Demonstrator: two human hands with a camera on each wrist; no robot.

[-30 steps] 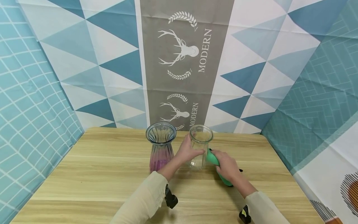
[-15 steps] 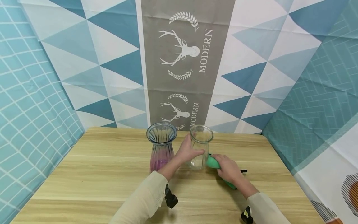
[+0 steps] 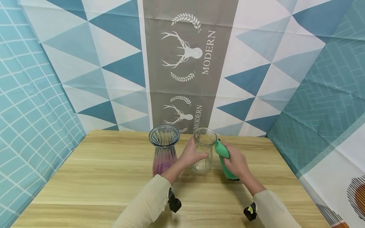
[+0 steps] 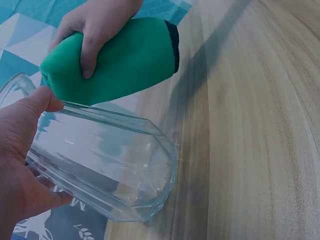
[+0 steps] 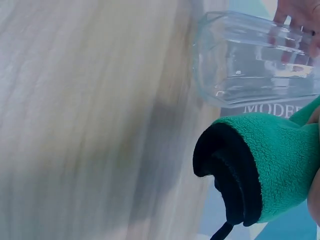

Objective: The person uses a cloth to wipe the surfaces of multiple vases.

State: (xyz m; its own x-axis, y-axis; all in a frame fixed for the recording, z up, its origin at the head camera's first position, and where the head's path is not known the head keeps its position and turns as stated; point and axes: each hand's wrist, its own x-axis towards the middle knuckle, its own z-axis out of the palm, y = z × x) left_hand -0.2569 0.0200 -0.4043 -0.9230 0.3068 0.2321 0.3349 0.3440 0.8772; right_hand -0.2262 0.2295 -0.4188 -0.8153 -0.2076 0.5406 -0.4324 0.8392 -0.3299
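My left hand (image 3: 190,154) grips a clear glass vase (image 3: 203,165) around its upper body, thumb toward the right side. The vase stands upright on the table; its faceted base shows in the left wrist view. In my right hand (image 3: 236,161) is a bunched green cloth (image 3: 227,171) with a black edge, held just right of the vase. Its upper end comes close to the vase's rim in the head view. From the right wrist camera, the cloth (image 5: 275,160) looks fuzzy, with a black hem and a thin black loop hanging from it.
A second ribbed glass vase (image 3: 164,152), bluish at the rim and purple toward the base, stands left of my left hand. Both are on a wood-grain table (image 3: 94,183). A patterned fabric backdrop (image 3: 188,63) rises behind the table's far edge.
My right hand has dipped slightly, then risen with the green cloth, whose top is now near the clear vase's rim. The left hand and both vases stay put.
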